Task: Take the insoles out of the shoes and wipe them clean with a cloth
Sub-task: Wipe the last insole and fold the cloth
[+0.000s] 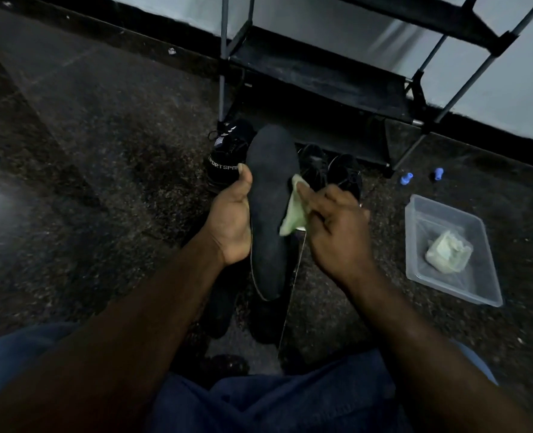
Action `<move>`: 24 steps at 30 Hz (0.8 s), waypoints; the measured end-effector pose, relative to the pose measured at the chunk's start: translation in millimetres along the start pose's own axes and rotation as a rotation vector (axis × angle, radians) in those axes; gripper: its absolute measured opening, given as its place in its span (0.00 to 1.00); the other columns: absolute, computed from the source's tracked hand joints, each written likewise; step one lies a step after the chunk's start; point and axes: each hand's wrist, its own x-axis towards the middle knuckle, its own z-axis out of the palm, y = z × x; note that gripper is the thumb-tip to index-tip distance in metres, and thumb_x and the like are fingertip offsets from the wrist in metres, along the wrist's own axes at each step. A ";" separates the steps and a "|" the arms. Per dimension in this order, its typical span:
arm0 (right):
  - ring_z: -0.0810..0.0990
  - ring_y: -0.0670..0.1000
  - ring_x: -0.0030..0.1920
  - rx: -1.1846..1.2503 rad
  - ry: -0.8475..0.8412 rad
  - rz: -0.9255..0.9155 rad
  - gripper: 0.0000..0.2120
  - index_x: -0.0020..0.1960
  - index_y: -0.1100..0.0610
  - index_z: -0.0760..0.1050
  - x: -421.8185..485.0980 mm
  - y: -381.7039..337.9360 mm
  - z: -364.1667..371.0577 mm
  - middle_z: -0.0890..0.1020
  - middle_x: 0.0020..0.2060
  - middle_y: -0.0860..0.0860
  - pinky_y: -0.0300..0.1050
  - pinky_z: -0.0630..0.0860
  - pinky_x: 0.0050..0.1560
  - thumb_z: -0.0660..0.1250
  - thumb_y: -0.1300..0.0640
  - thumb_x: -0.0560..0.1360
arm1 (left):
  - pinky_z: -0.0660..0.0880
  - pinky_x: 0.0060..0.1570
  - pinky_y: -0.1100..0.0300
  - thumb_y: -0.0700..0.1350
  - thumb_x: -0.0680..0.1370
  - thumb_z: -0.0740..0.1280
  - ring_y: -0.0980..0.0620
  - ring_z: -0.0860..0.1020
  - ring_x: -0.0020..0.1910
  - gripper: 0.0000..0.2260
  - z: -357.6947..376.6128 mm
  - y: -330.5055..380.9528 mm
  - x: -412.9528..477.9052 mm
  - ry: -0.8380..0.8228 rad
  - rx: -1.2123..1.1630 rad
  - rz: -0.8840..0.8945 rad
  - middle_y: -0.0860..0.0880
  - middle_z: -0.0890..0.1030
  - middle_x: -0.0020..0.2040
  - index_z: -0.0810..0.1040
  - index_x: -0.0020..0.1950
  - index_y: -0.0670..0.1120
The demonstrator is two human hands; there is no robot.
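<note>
Left hand [232, 220]: grips the insole's left edge at mid-length. The thumb lies over the top face, and the fingers wrap behind it, out of sight.
Insole [269, 189]: black and held in the air above the floor between the two hands. Its toe end points away towards the shoe rack and its heel end towards the person's lap.
Right hand [337, 226]: its fingers [313, 198] are curled round the cloth and press it against the insole's right edge.
Cloth [294, 214]: pale green and bunched. It touches the insole at about mid-length and is partly covered by the right hand.
Lettered shoe [227, 154]: black with white print. It stands on the floor just beyond the left thumb, at the foot of the rack.
Black shoes [313, 165]: two dark shoes side by side on the floor, beyond the right hand and in front of the rack.
Shoe rack [318, 73]: grey poles with black shelves, standing against the pale wall.
Tray [430, 214]: clear plastic, on the floor to the person's right, well apart from the hands.
Second cloth [447, 253]: pale and crumpled, lying inside the tray.
Blue pieces [406, 178]: two small objects on the floor beyond the tray; what they are cannot be told.
Floor [102, 151]: dark and speckled.
Lap: blue fabric along the lower edge of the view.
</note>
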 end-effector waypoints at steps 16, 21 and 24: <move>0.82 0.51 0.53 0.826 0.029 0.340 0.17 0.62 0.55 0.83 -52.6 1.7 22.1 0.83 0.49 0.45 0.55 0.78 0.59 0.64 0.64 0.76 | 0.72 0.71 0.50 0.67 0.84 0.47 0.42 0.73 0.72 0.36 0.6 5.4 -0.6 -0.038 -0.007 0.009 0.38 0.74 0.75 0.74 0.73 0.40; 0.83 0.55 0.58 1.033 0.019 0.655 0.13 0.64 0.62 0.81 -51.3 -13.5 28.3 0.86 0.55 0.61 0.56 0.77 0.66 0.68 0.64 0.80 | 0.71 0.73 0.50 0.67 0.84 0.47 0.42 0.69 0.77 0.37 -5.2 5.6 -1.4 -0.085 -0.042 0.016 0.39 0.74 0.75 0.70 0.77 0.40; 0.83 0.53 0.49 1.080 -0.073 0.672 0.09 0.57 0.63 0.83 -55.6 -26.7 36.9 0.86 0.52 0.61 0.50 0.81 0.54 0.71 0.64 0.78 | 0.70 0.73 0.52 0.68 0.84 0.46 0.43 0.70 0.76 0.37 -0.9 8.4 -3.1 -0.112 -0.052 0.016 0.40 0.74 0.75 0.68 0.79 0.41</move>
